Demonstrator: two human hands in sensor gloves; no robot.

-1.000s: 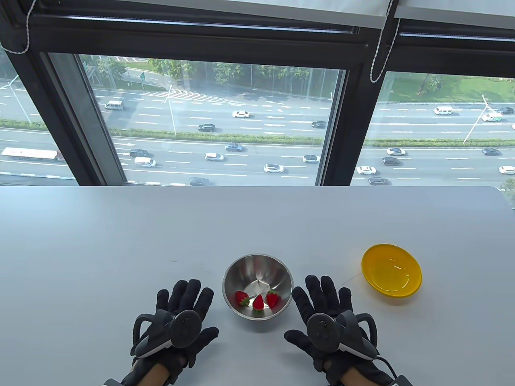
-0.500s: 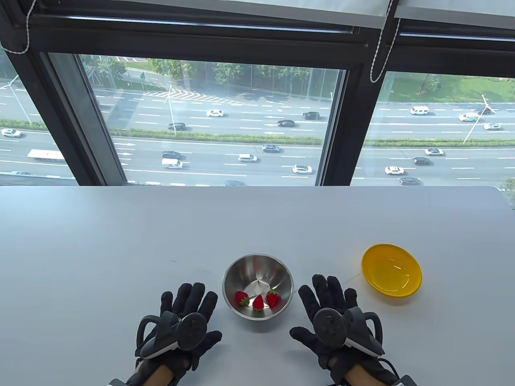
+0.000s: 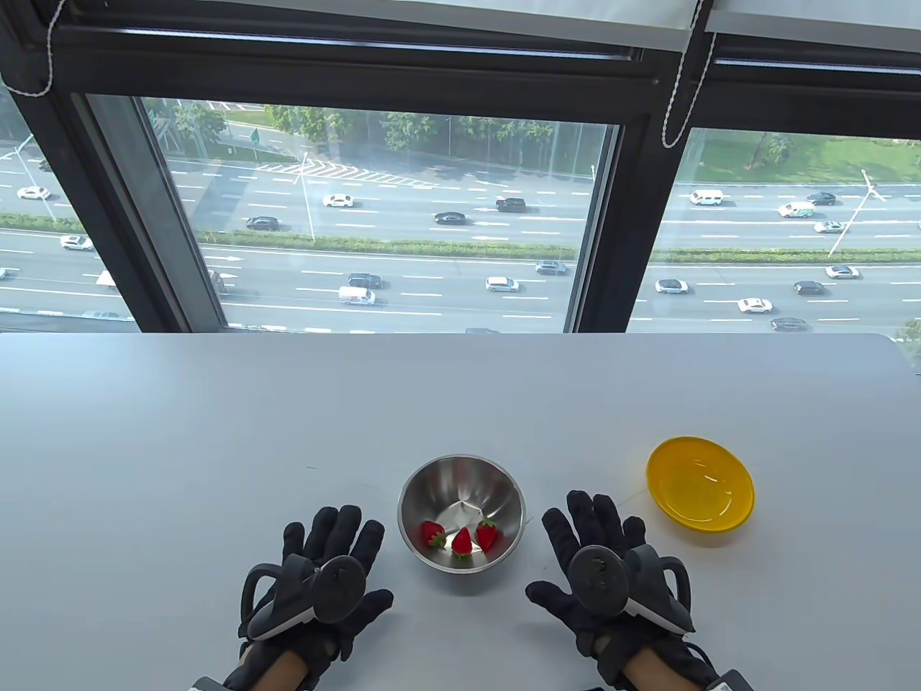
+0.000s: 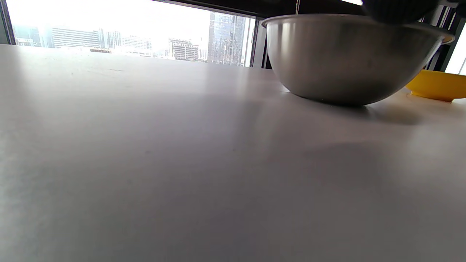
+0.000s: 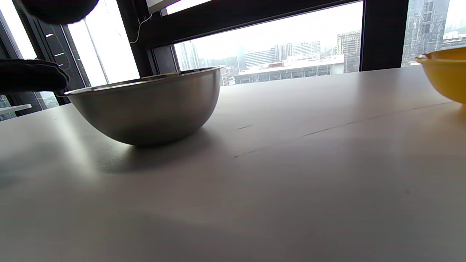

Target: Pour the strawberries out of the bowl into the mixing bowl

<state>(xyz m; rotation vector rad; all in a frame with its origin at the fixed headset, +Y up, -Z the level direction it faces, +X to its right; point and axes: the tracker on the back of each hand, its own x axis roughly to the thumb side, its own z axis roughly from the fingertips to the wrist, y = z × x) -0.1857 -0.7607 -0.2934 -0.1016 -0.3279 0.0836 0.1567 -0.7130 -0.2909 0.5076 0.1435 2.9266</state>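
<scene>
A steel mixing bowl (image 3: 460, 479) stands on the white table with three red strawberries (image 3: 461, 540) in it. It also shows in the left wrist view (image 4: 349, 62) and the right wrist view (image 5: 145, 105). An empty yellow bowl (image 3: 699, 484) stands to its right, also seen in the left wrist view (image 4: 437, 85) and the right wrist view (image 5: 446, 71). My left hand (image 3: 327, 558) lies flat and open on the table left of the steel bowl, holding nothing. My right hand (image 3: 597, 547) lies flat and open between the two bowls, holding nothing.
The white table (image 3: 216, 432) runs to a far edge below a large window (image 3: 374, 216). A thin dark line (image 5: 327, 127) crosses the tabletop near the yellow bowl.
My right hand has slid a little to the right and toward me. My left hand has shifted only slightly. The bowls and strawberries have not moved.
</scene>
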